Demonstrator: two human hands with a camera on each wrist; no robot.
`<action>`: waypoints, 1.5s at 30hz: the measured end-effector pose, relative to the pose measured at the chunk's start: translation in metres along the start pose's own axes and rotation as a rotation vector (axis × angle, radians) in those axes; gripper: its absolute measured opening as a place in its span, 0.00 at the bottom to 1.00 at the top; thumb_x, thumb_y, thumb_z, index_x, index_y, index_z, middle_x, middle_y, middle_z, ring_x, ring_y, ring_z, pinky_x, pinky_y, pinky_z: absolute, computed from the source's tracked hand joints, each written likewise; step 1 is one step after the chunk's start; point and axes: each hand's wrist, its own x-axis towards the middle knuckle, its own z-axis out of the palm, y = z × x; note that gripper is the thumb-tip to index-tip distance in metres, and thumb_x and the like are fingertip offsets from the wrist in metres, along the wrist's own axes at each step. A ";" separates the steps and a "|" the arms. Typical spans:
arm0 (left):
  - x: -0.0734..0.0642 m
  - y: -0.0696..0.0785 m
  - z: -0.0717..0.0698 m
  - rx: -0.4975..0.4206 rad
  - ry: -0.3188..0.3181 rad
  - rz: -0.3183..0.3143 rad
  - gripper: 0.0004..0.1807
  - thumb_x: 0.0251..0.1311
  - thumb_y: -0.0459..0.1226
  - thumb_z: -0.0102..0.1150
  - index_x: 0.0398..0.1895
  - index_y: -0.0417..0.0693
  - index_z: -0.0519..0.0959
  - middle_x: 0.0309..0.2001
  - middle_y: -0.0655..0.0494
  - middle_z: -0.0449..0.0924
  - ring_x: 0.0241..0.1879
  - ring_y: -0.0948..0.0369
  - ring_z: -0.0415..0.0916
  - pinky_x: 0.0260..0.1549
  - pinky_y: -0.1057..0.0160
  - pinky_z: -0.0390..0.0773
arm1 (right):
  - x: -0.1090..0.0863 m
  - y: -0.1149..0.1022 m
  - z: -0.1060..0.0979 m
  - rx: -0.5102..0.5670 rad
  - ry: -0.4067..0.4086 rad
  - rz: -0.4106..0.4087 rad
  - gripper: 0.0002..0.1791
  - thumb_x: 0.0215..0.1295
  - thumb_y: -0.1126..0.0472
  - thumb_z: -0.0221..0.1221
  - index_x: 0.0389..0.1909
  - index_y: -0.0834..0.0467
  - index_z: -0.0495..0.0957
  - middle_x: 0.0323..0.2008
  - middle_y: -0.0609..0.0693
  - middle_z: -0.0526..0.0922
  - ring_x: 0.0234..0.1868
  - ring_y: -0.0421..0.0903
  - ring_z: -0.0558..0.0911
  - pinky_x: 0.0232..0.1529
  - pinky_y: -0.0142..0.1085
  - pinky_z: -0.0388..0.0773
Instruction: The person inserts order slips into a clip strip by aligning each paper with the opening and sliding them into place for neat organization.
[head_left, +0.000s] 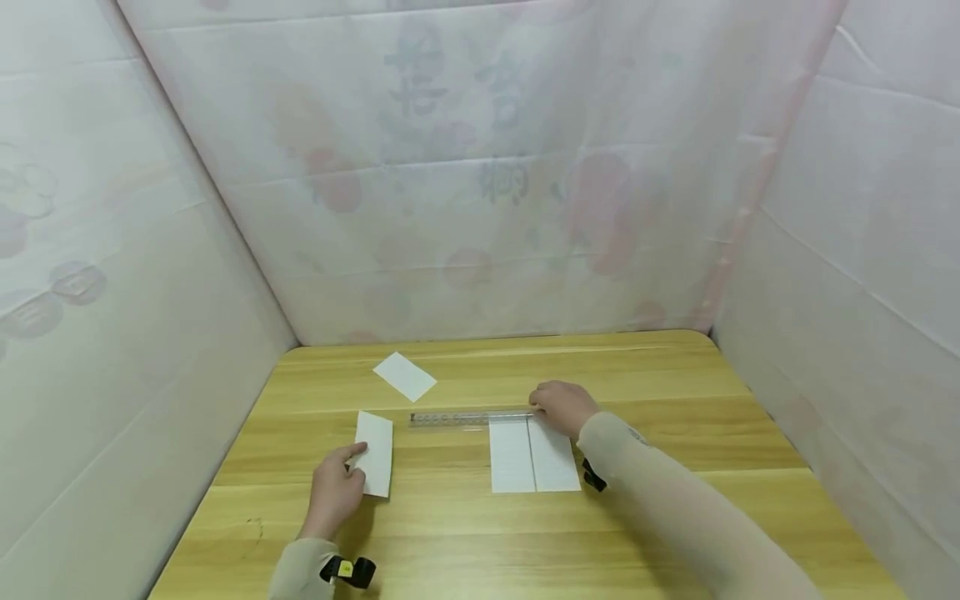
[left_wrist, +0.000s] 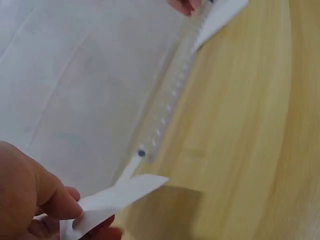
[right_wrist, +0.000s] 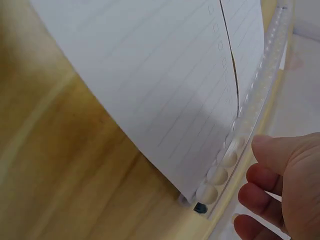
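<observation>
My left hand (head_left: 333,492) pinches a white paper slip (head_left: 378,458) between thumb and fingers, and the slip is raised at an angle above the table in the left wrist view. A clear plastic ruler (head_left: 446,419) with a row of round holes and a wavy edge lies across the top of two lined paper sheets (head_left: 512,458). My right hand (head_left: 564,407) is at the ruler's right end, its fingers loosely bent and the thumb tip right at the ruler's edge in the right wrist view. The two sheets lie side by side with a narrow gap between them.
Another white paper slip (head_left: 405,377) lies slanted near the back of the wooden table (head_left: 465,550). Pale printed cloth walls (head_left: 480,208) stand behind the table and on both sides of it.
</observation>
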 end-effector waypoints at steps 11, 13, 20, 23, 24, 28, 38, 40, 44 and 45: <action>-0.009 0.028 0.015 -0.474 -0.116 -0.088 0.29 0.60 0.21 0.45 0.67 0.35 0.63 0.59 0.39 0.63 0.39 0.53 0.77 0.31 0.57 0.80 | -0.005 0.006 0.001 -0.024 0.107 0.020 0.05 0.61 0.60 0.65 0.37 0.52 0.86 0.34 0.45 0.83 0.34 0.42 0.82 0.34 0.37 0.80; -0.009 0.029 0.019 -0.503 -0.136 -0.091 0.29 0.60 0.21 0.46 0.67 0.35 0.63 0.59 0.39 0.63 0.39 0.54 0.76 0.30 0.57 0.80 | -0.004 0.006 0.002 -0.026 0.117 0.026 0.05 0.61 0.61 0.65 0.37 0.52 0.86 0.34 0.45 0.83 0.35 0.43 0.82 0.34 0.37 0.80; -0.009 0.031 0.033 -0.519 -0.182 -0.096 0.30 0.59 0.22 0.46 0.67 0.30 0.61 0.60 0.35 0.63 0.35 0.55 0.74 0.29 0.56 0.80 | -0.006 0.004 0.008 -0.030 0.078 0.021 0.05 0.61 0.61 0.65 0.37 0.52 0.87 0.33 0.45 0.83 0.34 0.42 0.82 0.36 0.36 0.80; -0.007 0.031 0.038 -0.510 -0.190 -0.105 0.30 0.59 0.22 0.46 0.67 0.30 0.61 0.60 0.34 0.63 0.32 0.55 0.73 0.29 0.53 0.80 | -0.007 0.004 0.007 -0.029 0.081 0.015 0.06 0.61 0.61 0.65 0.38 0.52 0.87 0.33 0.46 0.83 0.34 0.43 0.82 0.36 0.38 0.80; -0.006 0.030 0.039 -0.509 -0.194 -0.106 0.30 0.60 0.22 0.46 0.68 0.30 0.61 0.60 0.34 0.63 0.30 0.56 0.72 0.28 0.53 0.80 | -0.008 0.004 0.007 -0.036 0.079 0.011 0.06 0.60 0.61 0.65 0.38 0.52 0.87 0.33 0.46 0.83 0.34 0.43 0.82 0.37 0.38 0.80; -0.003 0.027 0.044 -0.500 -0.188 -0.126 0.30 0.59 0.22 0.46 0.68 0.31 0.61 0.62 0.34 0.62 0.25 0.57 0.70 0.25 0.57 0.79 | -0.008 0.004 0.004 -0.041 0.059 -0.011 0.07 0.60 0.61 0.65 0.40 0.53 0.86 0.35 0.47 0.83 0.35 0.44 0.82 0.36 0.39 0.80; 0.007 0.026 0.050 -0.483 -0.158 -0.120 0.32 0.57 0.21 0.45 0.69 0.32 0.61 0.58 0.35 0.65 0.27 0.56 0.74 0.22 0.61 0.79 | -0.005 -0.004 -0.001 -0.081 -0.019 0.030 0.05 0.61 0.62 0.63 0.36 0.53 0.86 0.31 0.46 0.81 0.29 0.41 0.78 0.33 0.37 0.78; 0.008 0.026 0.052 -0.482 -0.160 -0.130 0.31 0.58 0.22 0.45 0.69 0.32 0.61 0.59 0.35 0.65 0.26 0.56 0.73 0.22 0.61 0.79 | -0.003 -0.007 -0.004 -0.086 -0.041 0.043 0.05 0.61 0.62 0.62 0.34 0.52 0.86 0.29 0.45 0.80 0.27 0.39 0.75 0.33 0.37 0.77; 0.012 0.025 0.054 -0.487 -0.163 -0.149 0.30 0.60 0.22 0.45 0.68 0.29 0.61 0.59 0.33 0.65 0.27 0.56 0.74 0.23 0.62 0.79 | -0.002 -0.011 -0.010 -0.065 -0.056 0.050 0.06 0.61 0.64 0.60 0.31 0.54 0.86 0.28 0.45 0.79 0.25 0.39 0.73 0.32 0.37 0.76; 0.014 0.024 0.055 -0.494 -0.164 -0.151 0.29 0.60 0.22 0.44 0.68 0.28 0.60 0.58 0.33 0.65 0.29 0.56 0.74 0.23 0.62 0.79 | -0.002 -0.012 -0.012 -0.062 -0.060 0.048 0.06 0.61 0.64 0.60 0.30 0.54 0.85 0.28 0.46 0.79 0.25 0.39 0.73 0.32 0.38 0.76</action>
